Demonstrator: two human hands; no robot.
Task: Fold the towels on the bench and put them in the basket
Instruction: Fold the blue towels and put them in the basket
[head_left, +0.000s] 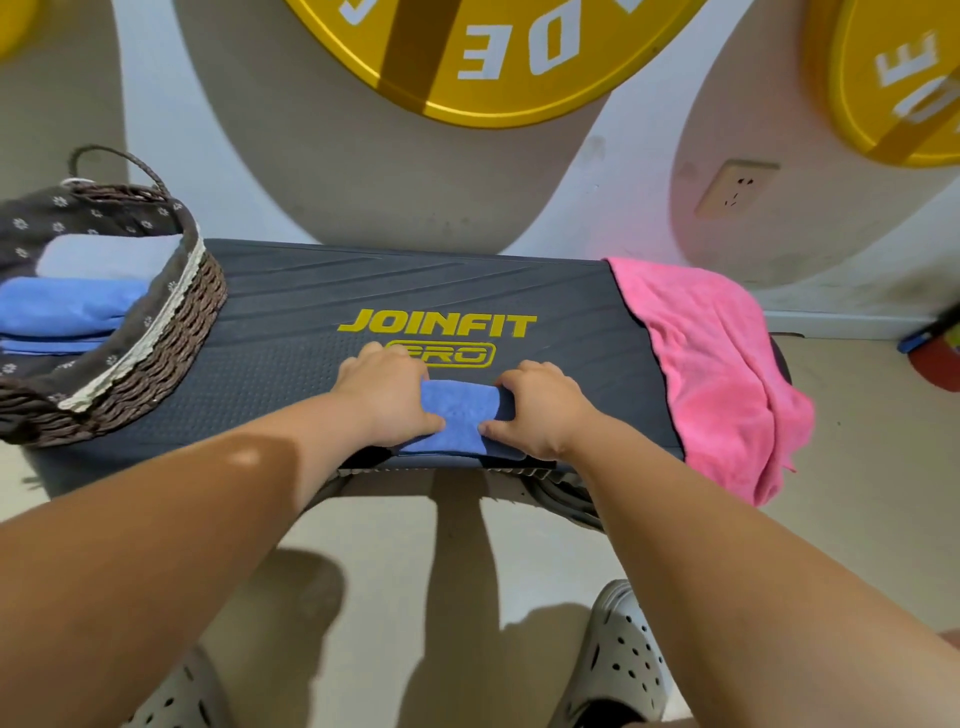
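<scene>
Head view: left grip (387, 400) and right grip (540, 410) both clamped on the small folded blue towel (460, 410), one at each end, thumbs on top; fingers probably curl under it, hidden. Towel sits at near edge of surface (311, 312), centre. Pink towel (717, 364) unfolded, draped over right end. Basket (202, 291) on left end, folded towels (78, 306) inside
</scene>
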